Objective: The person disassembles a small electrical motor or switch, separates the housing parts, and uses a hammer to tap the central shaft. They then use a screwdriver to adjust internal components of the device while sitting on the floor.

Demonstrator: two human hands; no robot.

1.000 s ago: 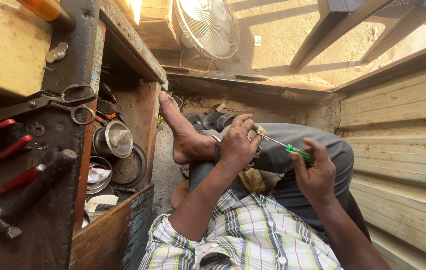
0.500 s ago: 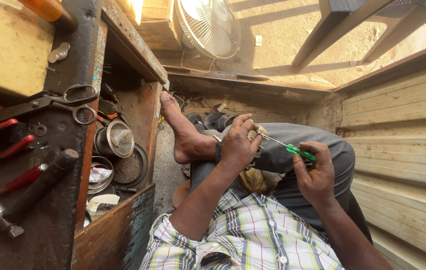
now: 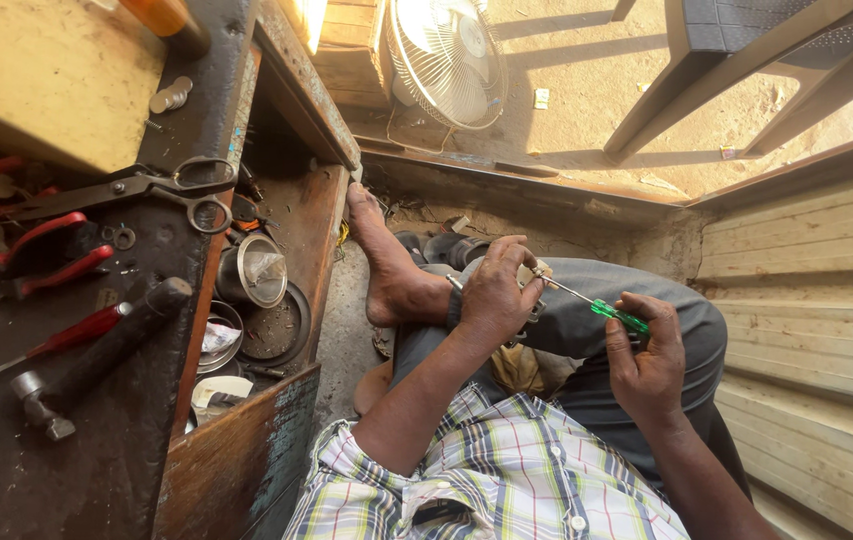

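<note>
A: Head view, grip entry first. I log the right hand [image 3: 647, 365] curled shut around the translucent green handle of a small screwdriver [image 3: 597, 305]; thumb and fingertips pinch the handle, palm turned toward the camera.

B: And the shaft?

A: The thin metal shaft slants up and left from the handle to the left hand [image 3: 495, 290]. The tip meets a small pale object [image 3: 539, 272] there; I cannot tell what the object is, since most of it is hidden.

B: State of the left hand?

A: Fingers folded closed over that small object, knuckles up, holding it above the lap, on the grey trousers [image 3: 587, 320]. A dark band sits at the wrist.

B: Position of both relative to the body?

A: Hands near each other, joined only by the screwdriver. The bare foot [image 3: 392, 275] lies just left of the left hand, touching the forearm area.

B: Surroundings?

A: Dark workbench [image 3: 147, 440] on the left carries scissors [image 3: 142, 190], red-handled pliers [image 3: 47, 255] and a hammer [image 3: 97, 360]. A metal cup [image 3: 257, 270] stands in the wooden compartment beside the bench. A white fan [image 3: 447, 55] stands on the ground beyond, wooden planks [image 3: 807, 270] on the right.
</note>
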